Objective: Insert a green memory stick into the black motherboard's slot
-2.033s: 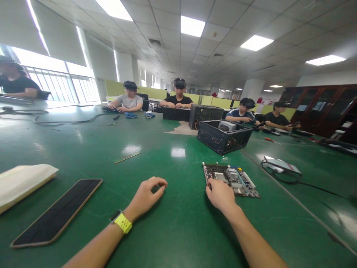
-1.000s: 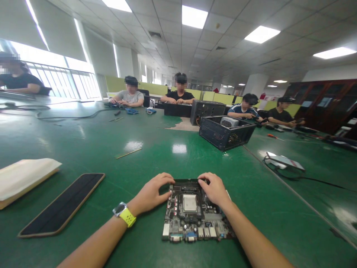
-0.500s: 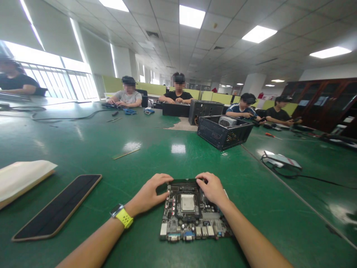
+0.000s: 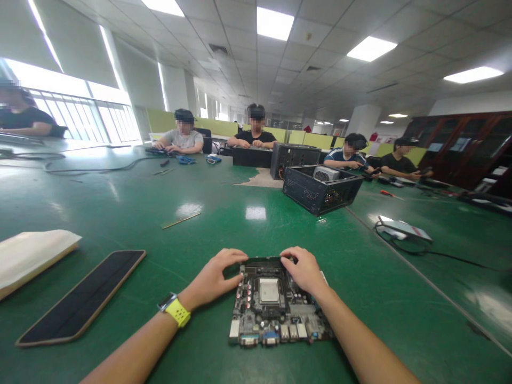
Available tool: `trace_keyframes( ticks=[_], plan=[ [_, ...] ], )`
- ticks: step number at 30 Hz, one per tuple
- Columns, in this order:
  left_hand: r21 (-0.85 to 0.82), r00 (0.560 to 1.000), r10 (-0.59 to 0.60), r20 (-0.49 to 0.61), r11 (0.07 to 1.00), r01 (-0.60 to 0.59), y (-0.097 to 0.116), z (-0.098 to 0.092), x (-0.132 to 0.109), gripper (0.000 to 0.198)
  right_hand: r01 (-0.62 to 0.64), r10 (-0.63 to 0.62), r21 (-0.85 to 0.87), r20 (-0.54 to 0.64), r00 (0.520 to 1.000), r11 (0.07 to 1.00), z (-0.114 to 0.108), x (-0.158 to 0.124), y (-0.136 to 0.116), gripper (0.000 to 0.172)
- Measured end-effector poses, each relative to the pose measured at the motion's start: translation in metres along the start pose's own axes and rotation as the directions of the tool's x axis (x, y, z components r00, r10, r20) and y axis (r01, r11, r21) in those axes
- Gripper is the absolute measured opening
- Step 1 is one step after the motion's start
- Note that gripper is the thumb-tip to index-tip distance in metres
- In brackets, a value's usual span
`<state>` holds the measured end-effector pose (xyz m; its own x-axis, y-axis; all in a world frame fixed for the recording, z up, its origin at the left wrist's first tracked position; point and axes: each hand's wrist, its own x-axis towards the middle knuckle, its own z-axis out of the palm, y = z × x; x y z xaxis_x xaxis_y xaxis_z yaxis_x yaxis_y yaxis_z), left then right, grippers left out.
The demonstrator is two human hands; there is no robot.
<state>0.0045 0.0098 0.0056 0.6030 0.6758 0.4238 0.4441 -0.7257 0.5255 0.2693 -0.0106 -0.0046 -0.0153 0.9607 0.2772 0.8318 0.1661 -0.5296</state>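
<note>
So the green surface [image 4: 224,229] has an open computer case [image 4: 312,191] farther back, well apart from the motherboard [image 4: 276,316], which sits right between the person's arms. Left hand [image 4: 212,278]: grip half spread at the board's far left corner. Right hand [image 4: 307,272]: grip curled in tighter at the far edge. Can't tell if either really has hold. IMO uneven pressure could flex the board, or the right wrist could snag small parts. Can't read any brand or label, even on the metal-topped chip [image 4: 269,291].
</note>
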Motion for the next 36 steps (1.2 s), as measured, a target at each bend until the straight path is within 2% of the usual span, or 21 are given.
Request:
trace_keyframes(
  ticks=[13, 16, 18, 20, 23, 25, 29, 31, 32, 34, 35, 36],
  plan=[
    [0.010, 1.000, 0.007, 0.002, 1.000, -0.007, 0.002, -0.002, 0.000, 0.031, -0.031, 0.031, 0.004, -0.014, 0.999, 1.000, -0.003, 0.001, -0.002, 0.020],
    [0.005, 1.000, 0.007, -0.013, 1.000, -0.007, 0.001, -0.001, 0.000, 0.030, 0.013, -0.015, -0.046, -0.058, 0.998, 0.999, -0.017, -0.003, -0.018, 0.020],
    [-0.001, 1.000, 0.009, -0.028, 1.000, -0.009, 0.000, 0.000, 0.000, 0.029, 0.103, -0.107, -0.068, -0.060, 0.992, 0.992, -0.025, -0.014, -0.040, 0.019],
    [-0.005, 0.998, 0.005, -0.059, 1.000, -0.006, -0.001, 0.000, -0.001, 0.027, 0.225, -0.224, -0.063, 0.024, 0.974, 0.972, -0.026, -0.031, -0.067, 0.023],
    [0.002, 0.993, -0.007, -0.121, 1.000, 0.007, -0.002, 0.000, -0.001, 0.025, 0.417, -0.393, -0.085, 0.212, 0.895, 0.905, -0.011, -0.062, -0.103, 0.041],
    [0.015, 0.988, -0.014, -0.152, 1.000, 0.017, -0.003, -0.001, -0.001, 0.023, 0.457, -0.405, -0.127, 0.298, 0.864, 0.880, 0.006, -0.078, -0.118, 0.048],
    [0.031, 0.988, -0.020, -0.156, 0.999, 0.025, -0.005, -0.001, -0.001, 0.021, 0.492, -0.397, -0.201, 0.375, 0.838, 0.847, 0.024, -0.082, -0.123, 0.034],
    [0.034, 0.988, -0.023, -0.155, 0.999, 0.029, -0.006, -0.002, -0.001, 0.021, 0.464, -0.367, -0.222, 0.368, 0.855, 0.858, 0.020, -0.071, -0.113, 0.030],
    [0.036, 0.987, -0.025, -0.158, 0.999, 0.031, -0.007, -0.002, -0.001, 0.022, 0.418, -0.321, -0.252, 0.347, 0.881, 0.873, 0.015, -0.062, -0.105, 0.029],
    [0.039, 0.986, -0.030, -0.164, 0.999, 0.037, -0.007, -0.002, -0.002, 0.022, 0.258, -0.169, -0.350, 0.264, 0.950, 0.901, 0.001, -0.043, -0.081, 0.027],
    [0.040, 0.986, -0.031, -0.163, 0.998, 0.038, -0.007, -0.002, -0.001, 0.022, 0.138, -0.056, -0.415, 0.204, 0.977, 0.899, -0.008, -0.033, -0.067, 0.025],
    [0.041, 0.987, -0.029, -0.160, 0.999, 0.036, -0.007, -0.002, -0.001, 0.022, 0.025, 0.048, -0.461, 0.145, 0.988, 0.887, -0.016, -0.024, -0.053, 0.025]
  ],
)
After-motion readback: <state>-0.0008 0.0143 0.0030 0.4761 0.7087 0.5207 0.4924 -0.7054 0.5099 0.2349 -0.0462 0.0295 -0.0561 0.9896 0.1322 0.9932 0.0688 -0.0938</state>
